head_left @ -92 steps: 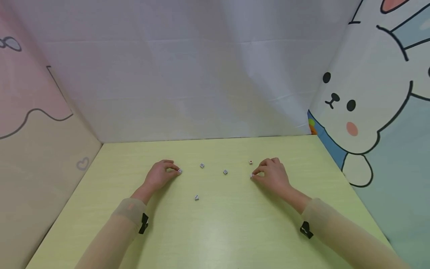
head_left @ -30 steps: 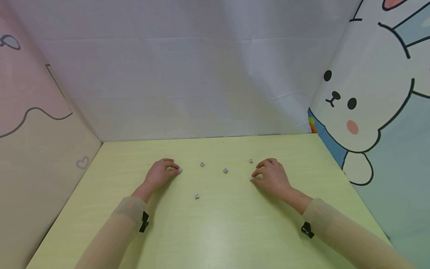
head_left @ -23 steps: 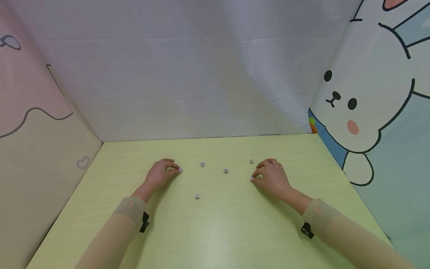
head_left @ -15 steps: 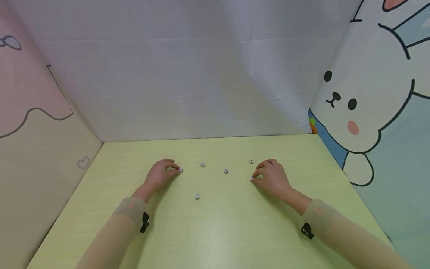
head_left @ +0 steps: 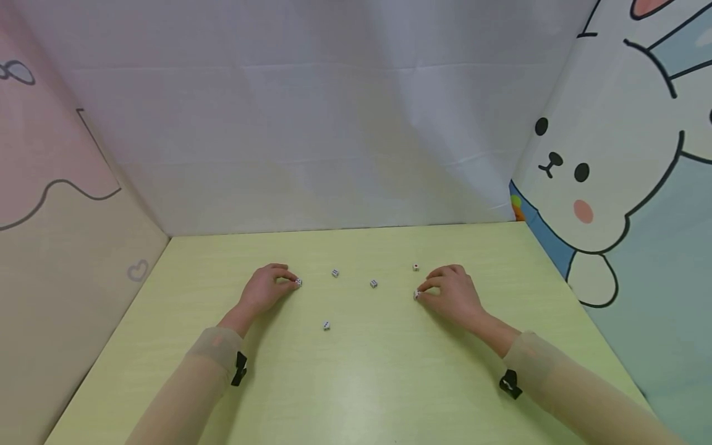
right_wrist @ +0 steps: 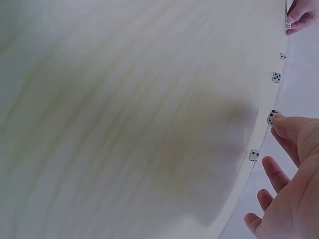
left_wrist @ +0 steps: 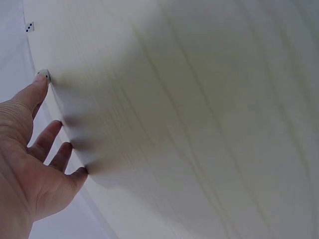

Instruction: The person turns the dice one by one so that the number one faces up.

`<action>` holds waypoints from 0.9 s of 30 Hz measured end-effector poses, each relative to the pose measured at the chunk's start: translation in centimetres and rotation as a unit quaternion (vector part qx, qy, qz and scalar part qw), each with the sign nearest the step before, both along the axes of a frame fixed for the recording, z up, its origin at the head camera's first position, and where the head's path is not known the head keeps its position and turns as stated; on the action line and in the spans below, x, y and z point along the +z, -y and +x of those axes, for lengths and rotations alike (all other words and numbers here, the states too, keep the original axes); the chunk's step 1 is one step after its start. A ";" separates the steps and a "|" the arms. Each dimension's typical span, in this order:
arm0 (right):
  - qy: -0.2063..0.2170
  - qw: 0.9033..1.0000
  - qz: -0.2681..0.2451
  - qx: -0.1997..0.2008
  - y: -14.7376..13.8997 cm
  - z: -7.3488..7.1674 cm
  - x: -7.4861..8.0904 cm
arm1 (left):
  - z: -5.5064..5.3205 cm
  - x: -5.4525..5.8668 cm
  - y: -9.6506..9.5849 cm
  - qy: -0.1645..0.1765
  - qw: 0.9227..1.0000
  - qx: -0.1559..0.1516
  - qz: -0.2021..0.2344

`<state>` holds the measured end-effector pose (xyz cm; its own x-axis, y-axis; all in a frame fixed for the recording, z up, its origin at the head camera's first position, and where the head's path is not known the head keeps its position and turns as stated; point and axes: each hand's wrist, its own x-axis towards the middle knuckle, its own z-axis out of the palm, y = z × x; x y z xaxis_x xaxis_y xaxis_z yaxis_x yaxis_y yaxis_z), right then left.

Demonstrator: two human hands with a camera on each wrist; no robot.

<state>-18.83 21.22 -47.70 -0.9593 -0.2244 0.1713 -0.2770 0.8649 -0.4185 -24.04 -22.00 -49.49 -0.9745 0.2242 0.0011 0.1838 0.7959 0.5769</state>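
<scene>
Hardly anything has moved these past three seconds: only the right-hand die [right_wrist: 272,117] has come slightly nearer the person, while the left-hand die [head_left: 299,282] keeps its place. Both are cubes, so neither has a long axis. Each sits at the fingertips on the inner side of its hand, nipped between thumb and finger; whether either touches the desk [head_left: 367,389], I can't tell. Behind the pinch, the other fingers of the left hand [head_left: 264,290] spread apart, and so do those of the right hand [head_left: 452,293].

Four loose dice lie about them. Just beyond the right fingers is the far die [head_left: 415,267]. Left of those fingers, in the gap between the hands but closer to the right, lies the middle die [head_left: 374,283]. To the right of the left fingers and a little beyond them sits a third die [head_left: 335,272]; also to their right, but nearer the person, is the near die [head_left: 326,326]. Well beyond all the fingers hangs a pale backdrop [head_left: 306,123].
</scene>
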 end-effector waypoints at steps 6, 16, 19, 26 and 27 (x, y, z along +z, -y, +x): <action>0.021 0.999 -0.042 -0.008 -0.1 0.0 -0.3 | 0.1 0.2 -0.1 0.003 1.000 0.000 -0.003; 0.024 0.997 -0.073 0.003 -0.2 0.0 -0.9 | 0.2 0.1 -0.1 0.003 1.000 0.003 0.009; 0.022 0.997 -0.075 0.000 -0.1 0.1 -1.0 | 0.2 0.0 -0.2 -0.001 1.000 0.001 0.006; 0.023 0.997 -0.080 -0.008 0.1 0.3 -1.3 | 0.2 0.1 -0.1 0.001 1.000 0.001 0.002; 0.024 0.996 -0.080 -0.009 0.2 0.3 -1.3 | 0.2 0.2 -0.1 0.002 1.000 0.002 0.002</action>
